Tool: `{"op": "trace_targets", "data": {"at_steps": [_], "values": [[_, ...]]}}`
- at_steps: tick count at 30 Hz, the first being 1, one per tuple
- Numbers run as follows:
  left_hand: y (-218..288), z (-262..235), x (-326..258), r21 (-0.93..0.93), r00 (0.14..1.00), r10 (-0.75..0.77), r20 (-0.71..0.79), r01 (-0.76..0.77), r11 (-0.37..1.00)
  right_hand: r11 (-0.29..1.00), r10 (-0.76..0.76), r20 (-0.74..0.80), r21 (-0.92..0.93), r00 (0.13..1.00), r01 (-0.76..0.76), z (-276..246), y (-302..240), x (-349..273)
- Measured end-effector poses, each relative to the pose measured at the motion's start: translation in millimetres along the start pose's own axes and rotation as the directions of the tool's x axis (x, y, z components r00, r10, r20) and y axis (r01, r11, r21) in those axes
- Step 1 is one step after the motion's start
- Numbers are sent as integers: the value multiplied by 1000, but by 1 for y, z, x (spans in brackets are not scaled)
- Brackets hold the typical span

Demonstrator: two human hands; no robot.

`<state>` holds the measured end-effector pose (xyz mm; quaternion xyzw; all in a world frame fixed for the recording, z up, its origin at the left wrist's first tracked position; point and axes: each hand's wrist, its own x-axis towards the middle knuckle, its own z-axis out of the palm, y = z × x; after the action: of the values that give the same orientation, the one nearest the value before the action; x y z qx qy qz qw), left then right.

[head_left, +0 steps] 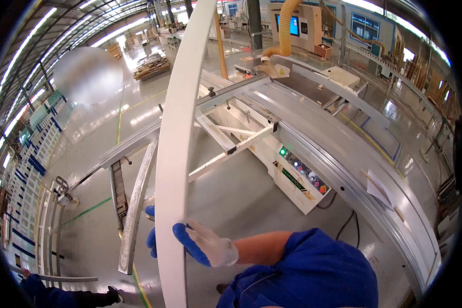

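Observation:
A long, slightly bent white board (174,154) stands on end in front of me, running from the top of the picture to the lower edge. My right hand (209,245), in a white glove with blue coating, grips its lower part. The thumb lies at the board's right edge, and blue fingertips show past the left edge. The rest of the fingers are hidden behind the board. My blue sleeve (308,269) comes in from the lower right. No part of my left hand can be seen.
Beyond the board stands a sliding table saw (303,123) with a lit control panel (303,169) and a yellow hose (287,25). A sheet of paper (380,187) lies on its table. A metal support bar (138,205) is close left. Another person's sleeve (43,292) shows lower left.

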<state>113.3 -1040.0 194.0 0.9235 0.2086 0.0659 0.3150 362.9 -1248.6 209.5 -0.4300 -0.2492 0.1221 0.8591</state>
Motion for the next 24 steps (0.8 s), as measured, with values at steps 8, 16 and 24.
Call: {"op": "trace_targets", "data": {"at_steps": [8, 16, 24], "values": [[44, 29, 2, 20, 999, -31, 22, 31, 999, 910, -116, -19, -402, 993, 99, -58, -51, -15], [96, 67, 43, 234, 990, 136, 23, -138, 962, 926, -43, -182, -376, 982, -29, -149, -69, -10], [101, 93, 144, 355, 939, 344, -32, -311, 882, 746, -7, -417, -607, 909, -273, -255, -26, 18]]}}
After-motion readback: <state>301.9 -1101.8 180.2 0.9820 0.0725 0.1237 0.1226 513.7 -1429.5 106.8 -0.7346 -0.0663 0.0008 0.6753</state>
